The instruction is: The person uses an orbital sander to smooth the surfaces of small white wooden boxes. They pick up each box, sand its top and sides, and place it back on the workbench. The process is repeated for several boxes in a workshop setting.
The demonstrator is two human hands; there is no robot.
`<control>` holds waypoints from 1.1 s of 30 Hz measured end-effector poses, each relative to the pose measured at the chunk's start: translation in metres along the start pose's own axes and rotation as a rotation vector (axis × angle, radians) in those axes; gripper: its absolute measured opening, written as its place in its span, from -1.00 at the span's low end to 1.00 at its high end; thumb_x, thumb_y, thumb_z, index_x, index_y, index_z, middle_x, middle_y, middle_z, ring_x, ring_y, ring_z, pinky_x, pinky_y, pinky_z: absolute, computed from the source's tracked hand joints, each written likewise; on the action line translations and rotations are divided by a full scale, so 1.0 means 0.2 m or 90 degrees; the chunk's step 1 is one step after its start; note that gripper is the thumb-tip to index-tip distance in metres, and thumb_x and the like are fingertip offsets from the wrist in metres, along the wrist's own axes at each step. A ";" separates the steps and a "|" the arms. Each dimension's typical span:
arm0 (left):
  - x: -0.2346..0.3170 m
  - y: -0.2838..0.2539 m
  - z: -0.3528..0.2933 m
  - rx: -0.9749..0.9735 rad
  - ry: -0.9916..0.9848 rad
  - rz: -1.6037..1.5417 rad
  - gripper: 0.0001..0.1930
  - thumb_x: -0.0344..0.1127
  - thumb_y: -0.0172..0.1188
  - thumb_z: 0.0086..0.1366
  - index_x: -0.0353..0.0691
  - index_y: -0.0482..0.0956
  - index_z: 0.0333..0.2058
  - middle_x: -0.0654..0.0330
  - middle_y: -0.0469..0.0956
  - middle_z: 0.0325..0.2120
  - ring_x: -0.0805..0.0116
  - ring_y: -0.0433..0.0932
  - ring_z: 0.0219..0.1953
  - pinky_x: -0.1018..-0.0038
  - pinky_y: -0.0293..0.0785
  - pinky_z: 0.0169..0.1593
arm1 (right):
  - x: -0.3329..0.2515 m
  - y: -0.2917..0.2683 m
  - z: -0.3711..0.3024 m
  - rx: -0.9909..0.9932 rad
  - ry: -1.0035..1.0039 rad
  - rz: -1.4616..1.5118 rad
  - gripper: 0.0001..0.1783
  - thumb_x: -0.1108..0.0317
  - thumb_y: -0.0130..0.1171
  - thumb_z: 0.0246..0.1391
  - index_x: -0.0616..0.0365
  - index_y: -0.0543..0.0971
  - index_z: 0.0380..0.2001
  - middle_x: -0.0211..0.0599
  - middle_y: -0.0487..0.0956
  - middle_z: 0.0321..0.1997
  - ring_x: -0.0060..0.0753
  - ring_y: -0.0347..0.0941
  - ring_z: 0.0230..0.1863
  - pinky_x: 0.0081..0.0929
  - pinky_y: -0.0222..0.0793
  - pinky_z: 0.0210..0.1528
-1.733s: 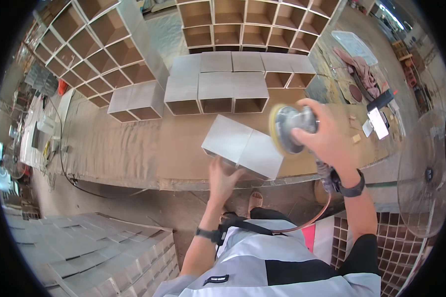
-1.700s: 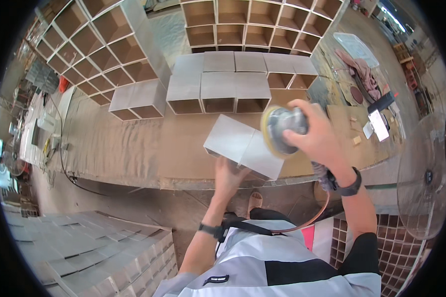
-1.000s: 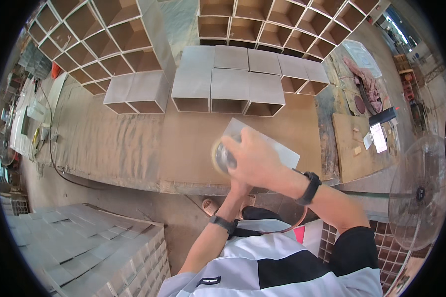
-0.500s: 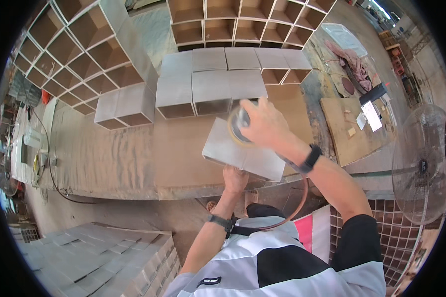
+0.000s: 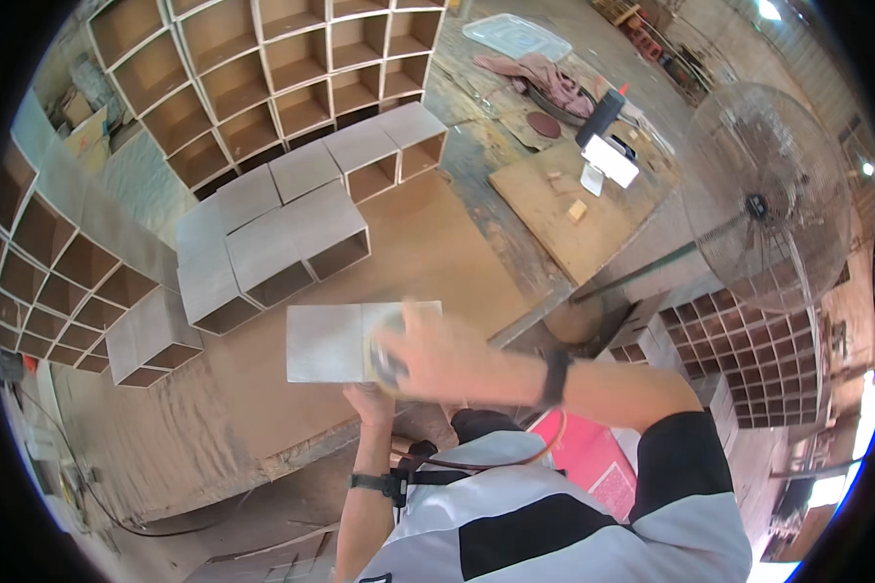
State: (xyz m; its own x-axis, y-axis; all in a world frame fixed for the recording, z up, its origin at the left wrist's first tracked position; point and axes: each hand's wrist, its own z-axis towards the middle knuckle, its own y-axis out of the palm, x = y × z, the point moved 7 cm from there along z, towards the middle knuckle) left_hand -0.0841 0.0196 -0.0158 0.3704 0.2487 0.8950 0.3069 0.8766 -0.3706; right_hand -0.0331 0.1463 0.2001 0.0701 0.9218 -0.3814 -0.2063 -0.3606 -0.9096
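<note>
A pale grey-white wooden box [image 5: 323, 342], its top made of two panels, sits near the front edge of the workbench. My right hand [image 5: 436, 352] is closed round a round power sander [image 5: 387, 364], which lies against the right part of the box's top. Both are smeared by motion. A brown hose [image 5: 557, 428] hangs below my right wrist. At the box's near side, my left hand [image 5: 367, 401] grips the lower edge; its fingertips are hidden by the box.
Behind stand similar boxes [image 5: 297, 228] and tall stacks of open-fronted ones [image 5: 272, 73]. To the right, a wooden board [image 5: 554, 209] bears a phone on a stand [image 5: 608, 163] and small wood blocks. A large fan [image 5: 756, 204] rises beyond the bench's right end.
My view has swung to the right. The box sits at a different angle to me, and the sander has come from its far right side toward its near edge. My left hand stays at the near side.
</note>
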 end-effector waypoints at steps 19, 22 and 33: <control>-0.03 0.04 -0.01 -0.003 0.040 0.064 -0.68 -0.53 0.13 0.13 -0.20 0.62 -0.11 -0.05 0.65 -0.21 -0.16 0.61 -0.18 0.18 0.55 -0.16 | 0.08 0.01 -0.04 -0.069 0.027 -0.030 -0.55 0.12 0.24 -0.01 -0.01 0.51 -0.04 0.14 0.45 -0.19 0.18 0.49 -0.19 -0.02 0.47 -0.25; 0.06 -0.01 -0.02 0.021 -0.019 0.035 -0.70 -0.52 0.12 0.14 -0.21 0.63 -0.13 -0.09 0.64 -0.23 -0.18 0.60 -0.18 0.17 0.54 -0.15 | 0.46 -0.17 0.09 -0.003 0.206 -0.111 -0.50 0.11 0.25 -0.02 -0.01 0.50 0.01 0.09 0.46 -0.18 0.17 0.49 -0.14 -0.05 0.47 -0.16; 0.16 -0.07 0.01 0.051 -0.152 0.091 -0.73 -0.59 0.03 0.11 -0.44 0.62 -0.21 -0.13 0.68 -0.35 0.10 0.69 -0.22 0.30 0.53 -0.16 | 1.08 -0.32 -0.56 0.661 0.409 0.853 -0.47 0.13 0.19 0.15 0.12 0.41 0.12 -0.21 0.51 -0.04 -0.29 0.51 -0.22 -0.36 0.49 -0.24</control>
State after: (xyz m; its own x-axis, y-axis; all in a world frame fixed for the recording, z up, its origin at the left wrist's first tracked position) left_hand -0.0780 0.0155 0.0190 0.1856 0.4531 0.8719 0.1924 0.8534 -0.4845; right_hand 0.1044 0.3532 0.1566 -0.3649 -0.1698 -0.9154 -0.8748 -0.2740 0.3996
